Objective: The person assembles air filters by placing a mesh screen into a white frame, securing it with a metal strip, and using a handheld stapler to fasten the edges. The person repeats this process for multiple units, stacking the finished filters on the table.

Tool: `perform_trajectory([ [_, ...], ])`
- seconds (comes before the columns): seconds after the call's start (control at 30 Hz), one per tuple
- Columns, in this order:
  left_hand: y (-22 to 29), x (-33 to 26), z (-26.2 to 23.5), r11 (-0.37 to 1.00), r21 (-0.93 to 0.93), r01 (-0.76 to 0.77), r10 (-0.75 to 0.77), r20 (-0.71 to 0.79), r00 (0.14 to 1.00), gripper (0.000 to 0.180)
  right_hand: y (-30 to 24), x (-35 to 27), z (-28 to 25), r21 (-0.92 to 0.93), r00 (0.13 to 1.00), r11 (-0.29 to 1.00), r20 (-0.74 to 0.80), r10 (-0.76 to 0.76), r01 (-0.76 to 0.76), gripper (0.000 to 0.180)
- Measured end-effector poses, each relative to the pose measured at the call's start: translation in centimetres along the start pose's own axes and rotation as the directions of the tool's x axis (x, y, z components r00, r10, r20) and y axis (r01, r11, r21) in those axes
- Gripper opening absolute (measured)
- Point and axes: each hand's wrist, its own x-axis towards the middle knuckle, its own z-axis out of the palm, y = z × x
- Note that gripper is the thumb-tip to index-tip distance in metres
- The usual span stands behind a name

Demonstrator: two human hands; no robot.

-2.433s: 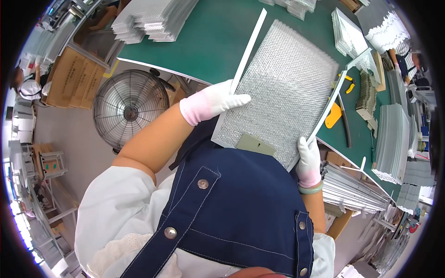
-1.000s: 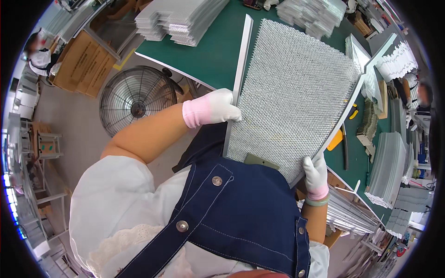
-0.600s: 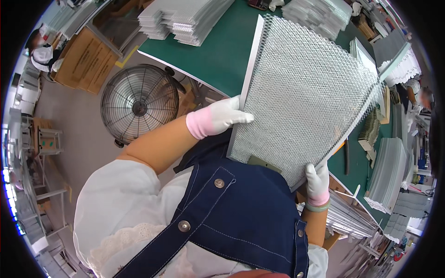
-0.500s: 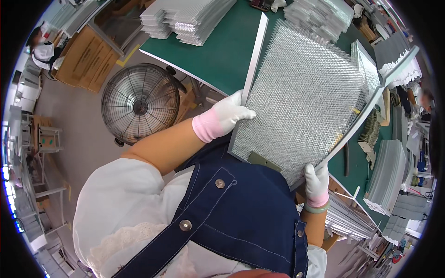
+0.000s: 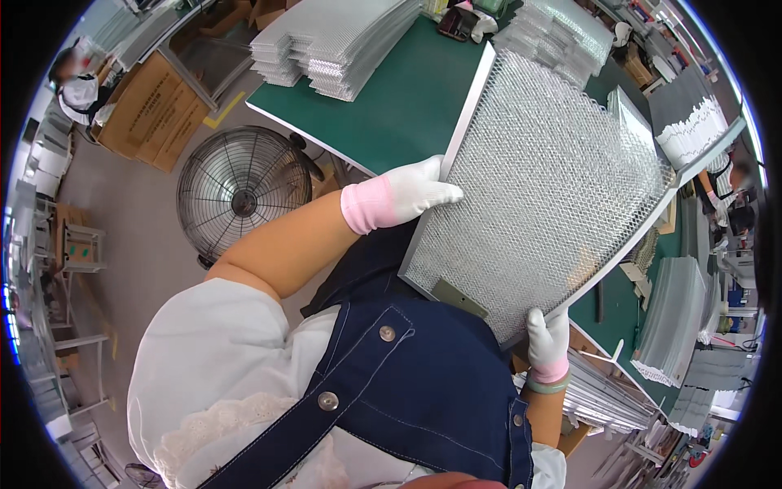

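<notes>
I hold a large rectangular metal mesh filter panel (image 5: 546, 187) with a silver frame, tilted up in front of my chest above the green table (image 5: 399, 106). My left hand (image 5: 407, 193), in a white glove with a pink cuff, grips the panel's left frame edge. In a white glove too, my right hand (image 5: 547, 342) holds the panel's lower right corner from below. A small grey tab sits on the panel's near edge.
Stacks of mesh sheets (image 5: 342, 37) lie at the table's far left, more stacks (image 5: 562, 33) at the far side and on the right (image 5: 672, 322). A floor fan (image 5: 236, 187) stands left of the table beside cardboard boxes (image 5: 142, 110). Another person (image 5: 77, 81) is at far left.
The panel has been lifted off the table and tilted up toward me. My left hand slid along the left frame edge; my right hand stayed at the lower right corner.
</notes>
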Motion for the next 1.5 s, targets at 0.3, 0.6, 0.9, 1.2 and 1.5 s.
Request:
perform_trajectory([
  [0.3,3.0,1.1,0.3,0.954,-0.207,-0.217,0.185,-0.165,0.969,0.04,-0.8,0.6,0.4,-0.01,1.0,1.0,0.026,0.004,-0.004,0.053],
  [0.6,4.7,1.5,-0.6,0.915,-0.156,-0.371,0.363,-0.081,0.928,0.058,-0.9,0.5,0.6,-0.026,0.999,0.999,0.02,-0.047,0.048,0.058],
  [0.9,4.2,1.3,3.7,0.848,-0.417,-0.326,0.271,-0.188,0.944,0.057,-4.2,2.5,-5.4,-0.166,0.99,0.977,-0.057,0.128,-0.136,0.057],
  [1.2,-0.3,-6.6,6.3,0.906,0.422,0.044,-0.269,0.492,0.828,0.044,-13.5,7.0,-12.1,-0.609,0.775,0.746,0.324,0.543,-0.268,0.043],
  [1.5,17.7,0.6,7.8,0.138,0.648,-0.749,0.413,0.65,0.638,0.037,-17.3,7.4,-7.2,-0.793,0.787,0.607,0.343,0.513,-0.05,0.034],
])
